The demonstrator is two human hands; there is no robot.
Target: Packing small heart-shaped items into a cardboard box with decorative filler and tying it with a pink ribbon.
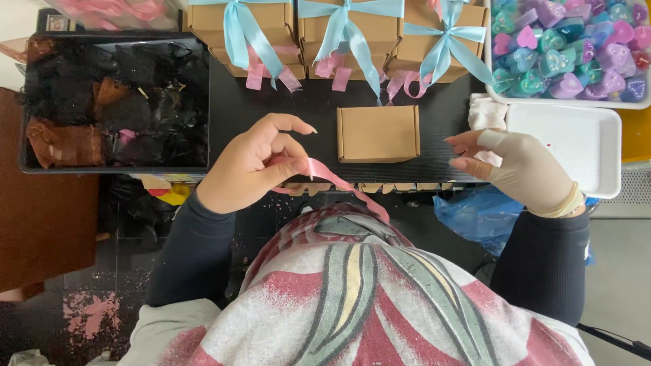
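Observation:
My left hand (254,165) pinches a pink ribbon (339,184) between thumb and fingers; the ribbon trails down toward my chest. A small closed brown cardboard box (378,133) sits on the black table (312,108) just right of that hand. My right hand (519,166), in a thin pale glove with the fingertips cut off, hovers right of the box with fingers loosely apart, over a bit of pink ribbon I cannot see it gripping.
Three brown boxes tied with light-blue ribbon (346,30) stand at the back. A black tray of dark organza bags (115,102) lies left. At right are a white empty tray (576,146) and a bin of coloured heart shapes (569,47). A blue plastic bag (475,213) hangs below.

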